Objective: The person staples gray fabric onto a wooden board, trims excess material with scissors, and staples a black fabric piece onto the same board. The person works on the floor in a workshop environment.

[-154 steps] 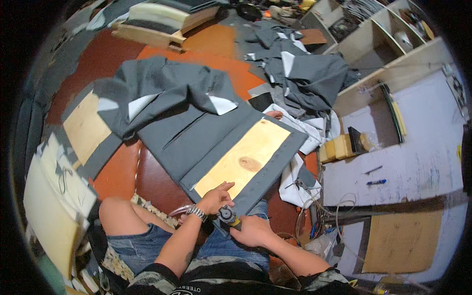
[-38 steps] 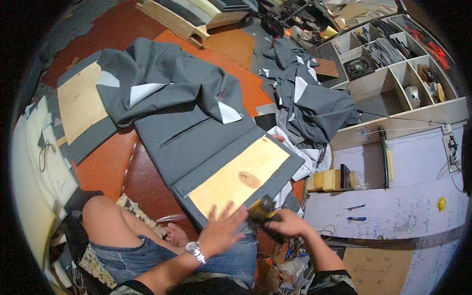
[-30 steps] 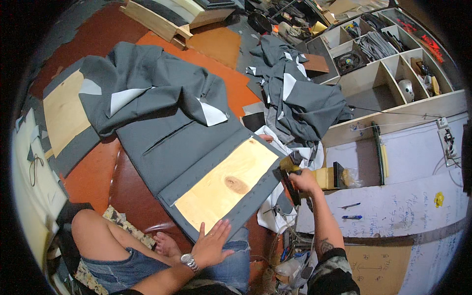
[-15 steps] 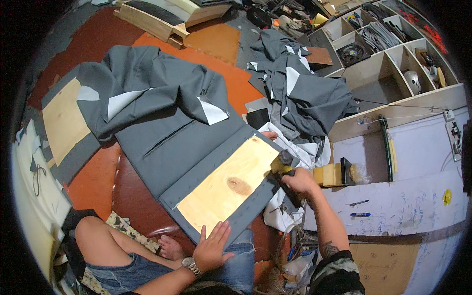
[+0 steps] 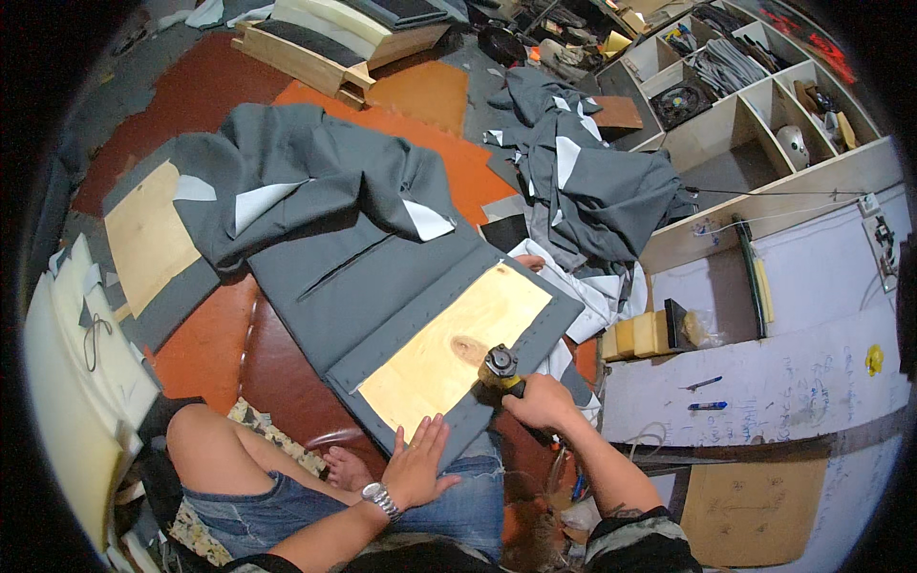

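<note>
A wooden panel lies across my lap, bordered by grey upholstery fabric folded over its edges. Small marks like staples dot that border. My left hand rests flat, fingers stretched, on the panel's near corner. Gripped in my right hand is a black and yellow staple gun, its head over the panel's right-hand edge. Whether its nose touches the fabric cannot be seen. More grey fabric with white backing is bunched beyond the panel, and another wood piece sits at its left end.
Foam sheets lean at the left. A grey fabric heap lies beyond the panel. At right stands a divided wooden shelf holding tools and hoses, with yellow foam blocks and a marker pen nearer me.
My right hand has brought the staple gun nearer to me along the panel's right edge. My left hand stays flat on the near corner. The whole view has shifted slightly.
</note>
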A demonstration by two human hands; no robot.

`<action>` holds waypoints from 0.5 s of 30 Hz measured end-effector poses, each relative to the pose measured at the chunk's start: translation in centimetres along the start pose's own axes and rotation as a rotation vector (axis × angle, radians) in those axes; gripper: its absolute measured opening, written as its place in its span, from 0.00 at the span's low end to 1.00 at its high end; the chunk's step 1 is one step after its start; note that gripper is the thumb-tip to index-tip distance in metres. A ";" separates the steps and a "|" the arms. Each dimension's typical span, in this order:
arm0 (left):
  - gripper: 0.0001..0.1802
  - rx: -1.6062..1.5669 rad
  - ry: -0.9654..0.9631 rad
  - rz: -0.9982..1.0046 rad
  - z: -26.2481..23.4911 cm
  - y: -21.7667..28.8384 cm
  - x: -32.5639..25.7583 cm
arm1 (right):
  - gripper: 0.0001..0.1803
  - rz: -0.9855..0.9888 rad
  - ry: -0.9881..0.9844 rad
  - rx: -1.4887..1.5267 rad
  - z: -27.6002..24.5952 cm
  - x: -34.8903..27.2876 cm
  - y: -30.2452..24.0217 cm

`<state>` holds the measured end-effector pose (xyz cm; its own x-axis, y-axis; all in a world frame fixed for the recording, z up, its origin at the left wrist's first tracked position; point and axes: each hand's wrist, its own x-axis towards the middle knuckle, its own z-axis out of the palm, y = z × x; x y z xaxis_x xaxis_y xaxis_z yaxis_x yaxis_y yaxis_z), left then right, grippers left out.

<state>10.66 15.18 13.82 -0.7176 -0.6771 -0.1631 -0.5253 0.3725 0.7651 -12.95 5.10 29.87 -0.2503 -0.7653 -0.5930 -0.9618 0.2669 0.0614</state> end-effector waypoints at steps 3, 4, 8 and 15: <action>0.55 -0.033 0.018 -0.001 0.0 -0.4 -0.5 | 0.31 -0.014 -0.055 -0.027 1.1 -1.4 -1.2; 0.55 -0.035 0.003 -0.019 -0.1 -0.5 -0.6 | 0.31 -0.040 -0.081 0.012 1.5 -1.8 -1.5; 0.54 -0.132 0.056 -0.155 0.0 -1.2 -1.0 | 0.30 -0.098 -0.041 0.193 3.3 -3.2 0.0; 0.48 -0.793 0.309 -0.918 3.4 -4.8 -0.7 | 0.27 0.140 0.308 0.885 16.7 -8.2 14.1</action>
<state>12.07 16.06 8.14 -0.0394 -0.6446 -0.7635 -0.2778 -0.7269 0.6280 -22.61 24.89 22.23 -0.4967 -0.7801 -0.3805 -0.5189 0.6183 -0.5903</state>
